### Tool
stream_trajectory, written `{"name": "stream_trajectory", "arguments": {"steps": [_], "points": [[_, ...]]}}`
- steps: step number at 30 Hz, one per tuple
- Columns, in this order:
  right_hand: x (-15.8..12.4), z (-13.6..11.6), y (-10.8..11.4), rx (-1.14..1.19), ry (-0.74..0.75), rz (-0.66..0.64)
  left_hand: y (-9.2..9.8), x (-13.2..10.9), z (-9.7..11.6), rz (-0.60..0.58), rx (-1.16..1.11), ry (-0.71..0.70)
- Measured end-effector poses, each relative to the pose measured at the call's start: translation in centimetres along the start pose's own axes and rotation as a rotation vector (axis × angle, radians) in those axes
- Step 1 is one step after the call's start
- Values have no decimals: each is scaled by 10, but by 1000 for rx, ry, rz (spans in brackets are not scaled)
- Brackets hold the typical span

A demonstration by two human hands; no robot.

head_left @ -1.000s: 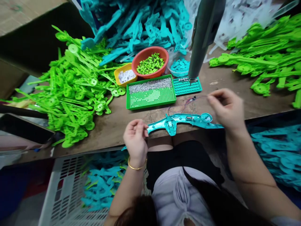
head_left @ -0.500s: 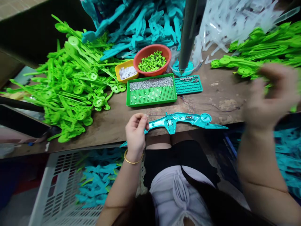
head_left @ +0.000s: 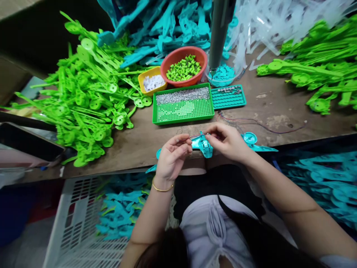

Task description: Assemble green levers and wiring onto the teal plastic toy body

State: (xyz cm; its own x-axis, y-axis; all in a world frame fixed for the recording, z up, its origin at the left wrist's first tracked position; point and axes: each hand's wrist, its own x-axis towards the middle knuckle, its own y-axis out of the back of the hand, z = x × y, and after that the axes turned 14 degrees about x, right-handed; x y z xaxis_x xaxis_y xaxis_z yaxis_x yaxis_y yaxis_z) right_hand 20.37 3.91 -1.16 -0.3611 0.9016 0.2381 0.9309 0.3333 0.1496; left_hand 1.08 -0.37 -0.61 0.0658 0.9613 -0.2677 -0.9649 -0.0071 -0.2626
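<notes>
Has brought the right hand (head_left: pixel 227 141) in from the far right, in front of the right green pile (head_left: pixel 320 70), to a place just beside the left hand (head_left: pixel 173 158). Keeps the left much where it was half a second ago.

Pinches left thumb and fingers together on a thin wire (head_left: pixel 196 136), stretched across the short gap toward the right fingertips. Bends right thumb and forefinger close together at the hub of the turquoise part (head_left: pixel 205 147); cannot tell whether grasping anything there. Has the part directly under both grips, along the near edge of the bench (head_left: pixel 134 147), with the hub visible between the hands and the ring and pointed end out past the right wrist.

Has loose wires (head_left: pixel 245 118) beyond and right of the right grip. Straight beyond both grips, has a green tray (head_left: pixel 184 109) of silvery bits, with a turquoise tray (head_left: pixel 228 100) just right of it. Farther beyond, has a red bowl (head_left: pixel 191 82) of green pieces, beside a yellow container (head_left: pixel 156 90) of white ones. Well left of the grip, has the left green pile (head_left: pixel 83 85).
</notes>
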Motion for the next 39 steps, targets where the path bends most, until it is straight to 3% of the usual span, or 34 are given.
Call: {"name": "stream_trajectory", "arguments": {"steps": [6,13,16,19,22,24,26,29,32,39], "points": [[-7,9,-3,66,-179,-41,-12,8,-9,44,38,-95],[-11,2,1,-156,-105,-265,-8,8,-12,-124,373,38],[-13,3,3,-108,-174,-310,-9,8,-13,-149,456,-22],[-17,7,7,-50,-234,-321,-8,8,-10,-247,572,-136],[-20,12,13,-57,-270,-266,-4,6,-7,-368,708,-246],[-23,14,18,-104,-265,-221,-1,4,-9,-386,754,-272],[-24,15,24,-202,-220,-182,1,3,-15,-319,702,-273],[-24,17,33,-435,-122,-115,6,2,-24,-91,555,-249],[-23,20,43,-645,-61,-97,10,2,-29,100,566,-222],[-16,19,53,-829,66,-195,13,1,-31,162,632,-174]]}}
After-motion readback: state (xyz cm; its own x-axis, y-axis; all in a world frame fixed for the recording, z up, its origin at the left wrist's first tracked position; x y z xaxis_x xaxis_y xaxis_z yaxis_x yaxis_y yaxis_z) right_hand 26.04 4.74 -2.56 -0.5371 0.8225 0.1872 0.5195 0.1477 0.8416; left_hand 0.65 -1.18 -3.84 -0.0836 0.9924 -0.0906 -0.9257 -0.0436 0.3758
